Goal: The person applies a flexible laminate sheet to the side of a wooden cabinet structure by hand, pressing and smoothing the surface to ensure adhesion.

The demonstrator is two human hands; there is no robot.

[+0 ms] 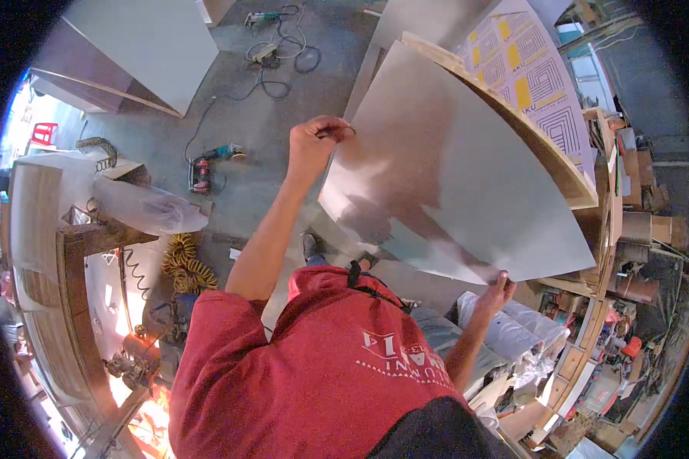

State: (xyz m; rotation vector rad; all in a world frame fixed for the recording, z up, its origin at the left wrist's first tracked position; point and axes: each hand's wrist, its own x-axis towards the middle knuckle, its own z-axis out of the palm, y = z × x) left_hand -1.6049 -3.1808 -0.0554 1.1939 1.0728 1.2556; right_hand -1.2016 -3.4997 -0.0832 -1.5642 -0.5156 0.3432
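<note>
Workshop floor point(329, 92) bears a power tool point(223, 151), beyond the sheet's left edge. Head view: large grey sheet point(467, 176) shows in front of a wooden board point(576, 190). Left hand point(314, 141) curls at the sheet's left edge; a firm hold cannot be confirmed. Right hand point(499, 291), well apart, pinches the near edge. Step appears to be handling the sheet; next move likely calls for even support.

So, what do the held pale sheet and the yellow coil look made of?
Pale sheet: semi-gloss, possibly laminate or coated metal; smooth face with bright glare, core unclear.
Yellow coil: probably plastic tubing, finish hard to tell; springlike loops suggest it.
</note>
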